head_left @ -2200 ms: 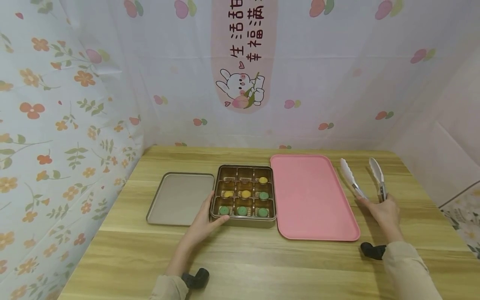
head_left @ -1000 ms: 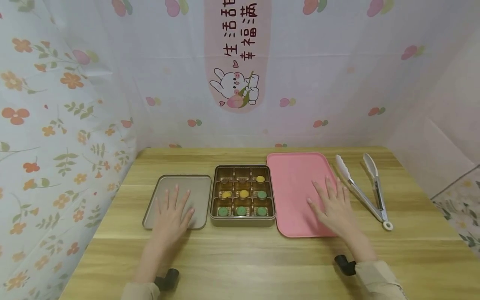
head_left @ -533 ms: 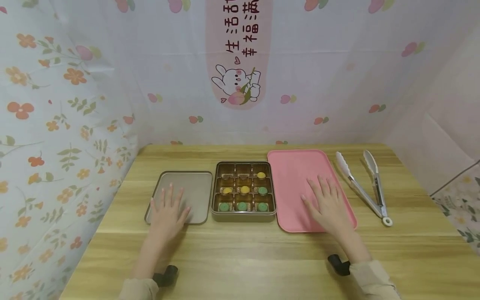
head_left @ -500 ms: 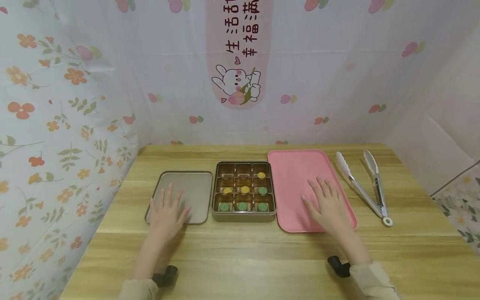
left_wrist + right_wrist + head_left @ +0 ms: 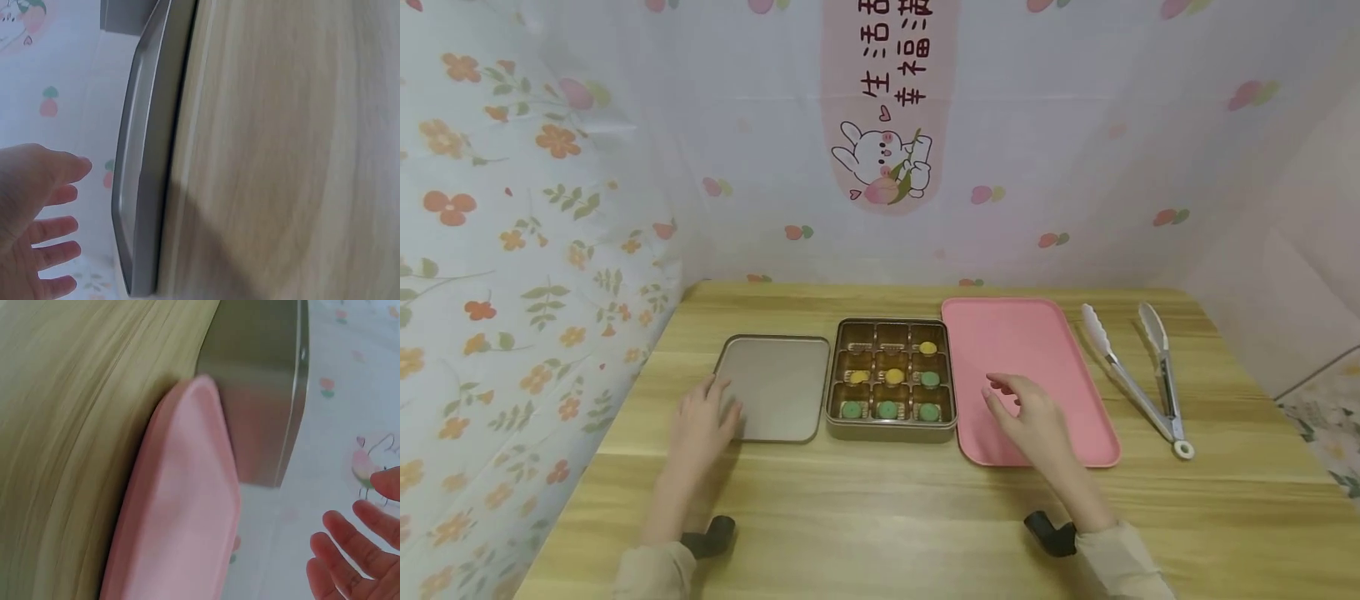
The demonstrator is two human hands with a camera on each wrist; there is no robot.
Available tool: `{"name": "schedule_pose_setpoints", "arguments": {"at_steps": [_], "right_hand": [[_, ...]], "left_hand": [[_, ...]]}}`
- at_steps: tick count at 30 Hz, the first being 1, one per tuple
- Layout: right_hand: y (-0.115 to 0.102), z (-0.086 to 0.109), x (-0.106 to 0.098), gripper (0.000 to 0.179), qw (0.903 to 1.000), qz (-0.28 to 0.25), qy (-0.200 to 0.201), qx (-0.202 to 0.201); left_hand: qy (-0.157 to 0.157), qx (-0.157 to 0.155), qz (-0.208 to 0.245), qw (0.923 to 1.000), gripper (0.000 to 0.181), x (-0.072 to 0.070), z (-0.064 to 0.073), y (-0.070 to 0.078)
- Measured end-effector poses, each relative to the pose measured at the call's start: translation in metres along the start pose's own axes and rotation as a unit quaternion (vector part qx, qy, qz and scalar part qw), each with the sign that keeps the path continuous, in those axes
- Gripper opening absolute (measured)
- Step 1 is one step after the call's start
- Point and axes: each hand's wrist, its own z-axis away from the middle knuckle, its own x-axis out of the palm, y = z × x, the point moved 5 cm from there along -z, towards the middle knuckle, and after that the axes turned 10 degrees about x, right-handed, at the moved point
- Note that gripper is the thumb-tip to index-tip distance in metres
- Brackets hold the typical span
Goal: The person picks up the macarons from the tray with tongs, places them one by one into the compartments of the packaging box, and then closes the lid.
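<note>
My left hand (image 5: 702, 421) hovers over the left edge of a shallow grey metal lid (image 5: 781, 387), fingers loosely bent and holding nothing. In the left wrist view the lid's raised rim (image 5: 145, 187) stands to the right of the thumb and fingers. Above the pink tray (image 5: 1000, 333), my right hand (image 5: 1028, 417) hangs with relaxed, slightly bent fingers and nothing in them. Between the hands sits a square metal tin (image 5: 891, 430) with a brown divided insert. Small green rounds (image 5: 887, 410) and yellow pieces (image 5: 894, 377) lie in several compartments; two back ones hold none.
Metal tongs (image 5: 1138, 400) with pale tips lie spread on the wooden table (image 5: 880, 517), right of the pink tray. The tray's left edge lies against the tin. A patterned curtain (image 5: 760, 150) hangs behind and at the left side.
Since the earliest frame, my left hand has left the tin and my right hand has let go of the tongs. Lately both hands, spread before, have shifted left and bent their fingers.
</note>
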Motion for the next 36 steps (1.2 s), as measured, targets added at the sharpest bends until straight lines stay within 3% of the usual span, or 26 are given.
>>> {"name": "schedule_pose_setpoints", "arguments": {"at_steps": [4,10,13,19,25,36], "right_hand": [[-0.011,-0.004,0.008,0.027,0.9984,-0.034,-0.030,0.033],[-0.028,-0.006,0.022,0.029,0.9917,-0.093,-0.065,0.061],[-0.039,-0.005,0.030,0.030,0.9866,-0.113,-0.092,0.073],[-0.061,-0.005,0.051,0.031,0.9774,-0.140,-0.131,0.089],[-0.080,-0.003,0.074,0.032,0.9696,-0.167,-0.147,0.101],[-0.115,0.009,0.102,0.032,0.9590,-0.195,-0.183,0.094]], "left_hand": [[-0.010,-0.023,0.014,0.9996,0.041,0.000,0.000,-0.009],[-0.064,-0.079,0.032,0.9943,0.046,0.000,-0.002,-0.023],[-0.095,-0.107,0.053,0.9883,0.050,0.002,-0.002,-0.031],[-0.146,-0.155,0.135,0.9678,0.056,0.007,0.002,-0.046],[-0.169,-0.168,0.161,0.9576,0.055,0.007,0.002,-0.054],[-0.169,-0.165,0.150,0.9601,0.038,0.008,-0.002,-0.065]]}}
